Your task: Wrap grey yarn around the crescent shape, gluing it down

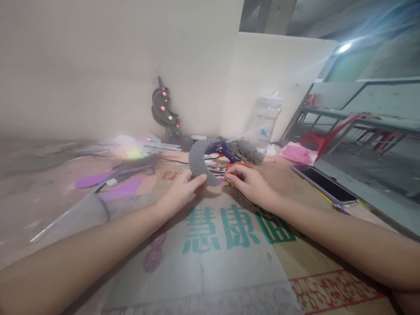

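A crescent wrapped in grey yarn (197, 162) stands tilted over the cardboard. My left hand (183, 190) grips its lower part, thumb laid across the front. Close to the crescent's lower tip, my right hand (251, 183) is closed in a pinch; what sits between its fingertips is too small to make out. Just behind the crescent lies a dark blue glue gun (226, 150). A loose ball of grey yarn (249, 151) rests beside it. Orange-handled scissors (239, 166) lie partly hidden behind my right hand.
Purple cutouts (123, 189) and clear sticks (164, 146) lie at left. A dark crescent ornament with coloured balls (164, 107) is against the wall. A water bottle (265, 124), pink packet (298, 153) and phone (324, 183) are at right. Printed cardboard (236, 271) covers the tabletop.
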Demonstrator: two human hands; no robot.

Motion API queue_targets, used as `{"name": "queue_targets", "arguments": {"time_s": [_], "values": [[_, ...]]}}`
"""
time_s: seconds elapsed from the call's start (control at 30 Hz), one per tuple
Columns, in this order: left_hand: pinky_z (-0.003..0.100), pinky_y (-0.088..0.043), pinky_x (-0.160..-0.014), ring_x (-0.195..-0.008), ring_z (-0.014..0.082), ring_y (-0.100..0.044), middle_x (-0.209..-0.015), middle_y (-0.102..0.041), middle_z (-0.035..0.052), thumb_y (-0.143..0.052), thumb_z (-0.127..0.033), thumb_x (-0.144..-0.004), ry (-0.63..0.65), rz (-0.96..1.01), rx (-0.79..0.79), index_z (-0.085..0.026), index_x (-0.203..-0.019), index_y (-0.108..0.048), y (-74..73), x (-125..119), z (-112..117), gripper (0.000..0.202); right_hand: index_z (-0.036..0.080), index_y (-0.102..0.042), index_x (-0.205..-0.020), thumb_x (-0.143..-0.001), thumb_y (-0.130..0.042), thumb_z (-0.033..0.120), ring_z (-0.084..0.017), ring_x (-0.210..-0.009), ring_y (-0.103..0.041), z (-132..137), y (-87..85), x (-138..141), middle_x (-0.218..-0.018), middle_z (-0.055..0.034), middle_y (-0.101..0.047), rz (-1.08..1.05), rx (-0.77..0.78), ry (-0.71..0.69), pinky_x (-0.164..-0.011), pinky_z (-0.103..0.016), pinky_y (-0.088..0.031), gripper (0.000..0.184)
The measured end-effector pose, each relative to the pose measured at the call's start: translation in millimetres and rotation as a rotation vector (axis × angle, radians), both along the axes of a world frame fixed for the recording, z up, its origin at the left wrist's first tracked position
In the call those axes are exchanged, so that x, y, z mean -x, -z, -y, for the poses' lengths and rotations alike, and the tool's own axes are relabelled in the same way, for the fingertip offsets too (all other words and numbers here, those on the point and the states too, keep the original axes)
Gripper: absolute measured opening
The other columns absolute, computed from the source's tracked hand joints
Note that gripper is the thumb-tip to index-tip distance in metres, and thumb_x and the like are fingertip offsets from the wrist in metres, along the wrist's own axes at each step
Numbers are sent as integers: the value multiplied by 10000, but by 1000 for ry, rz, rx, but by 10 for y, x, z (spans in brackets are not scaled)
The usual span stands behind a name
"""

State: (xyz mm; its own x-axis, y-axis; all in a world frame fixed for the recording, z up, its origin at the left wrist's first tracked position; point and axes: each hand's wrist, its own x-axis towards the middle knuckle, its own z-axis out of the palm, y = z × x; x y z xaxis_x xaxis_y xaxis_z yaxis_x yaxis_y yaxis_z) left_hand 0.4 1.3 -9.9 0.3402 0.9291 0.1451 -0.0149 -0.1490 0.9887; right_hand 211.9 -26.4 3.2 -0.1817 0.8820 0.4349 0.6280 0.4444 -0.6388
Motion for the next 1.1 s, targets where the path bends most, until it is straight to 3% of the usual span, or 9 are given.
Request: {"name": "queue_targets", "arguments": {"time_s": [0.57, 0.73, 0.83, 0.97, 1.1], "values": [[273, -409, -610, -621, 156, -543, -656, -617, 20, -691, -444, -694, 74, -5, 36, -169, -737, -634, -37, -19, 48, 284, 186, -633, -806, -914, -538, 309, -172, -788, -606, 10, -10, 2, -830, -26, -681, -19, -9, -39, -724, -281, -463, 189], [264, -391, -602, -612, 142, -532, -658, -607, 12, -689, -456, -695, 39, 11, 69, -155, -746, -613, -37, -12, 40, 314, 196, -611, -958, -841, -599, 447, -129, -528, -507, -133, 16, -100, -625, 40, -565, -345, 152, 46, -518, -256, -407, 277], [261, -384, -600, -617, 142, -532, -660, -609, 10, -692, -467, -687, 21, 0, 76, -155, -756, -608, -37, -9, 28, 331, 196, -582, -966, -814, -603, 452, -119, -506, -493, -221, 38, -206, -592, 60, -517, -523, 203, 103, -499, -245, -408, 299], [261, -382, -601, -613, 139, -528, -666, -611, 7, -690, -476, -682, 12, 3, 71, -157, -767, -611, -22, -7, 15, 340, 199, -546, -950, -822, -555, 377, -110, -500, -471, -243, 57, -262, -575, 75, -484, -559, 162, 121, -507, -239, -401, 220], [267, -392, -607, -610, 141, -535, -664, -612, 9, -677, -483, -700, -40, 16, 49, -163, -743, -596, 2, -7, -2, 333, 209, -552, -939, -872, -523, 347, -125, -544, -491, -165, 29, -190, -588, 65, -488, -435, 75, 100, -564, -260, -422, 156]]}}
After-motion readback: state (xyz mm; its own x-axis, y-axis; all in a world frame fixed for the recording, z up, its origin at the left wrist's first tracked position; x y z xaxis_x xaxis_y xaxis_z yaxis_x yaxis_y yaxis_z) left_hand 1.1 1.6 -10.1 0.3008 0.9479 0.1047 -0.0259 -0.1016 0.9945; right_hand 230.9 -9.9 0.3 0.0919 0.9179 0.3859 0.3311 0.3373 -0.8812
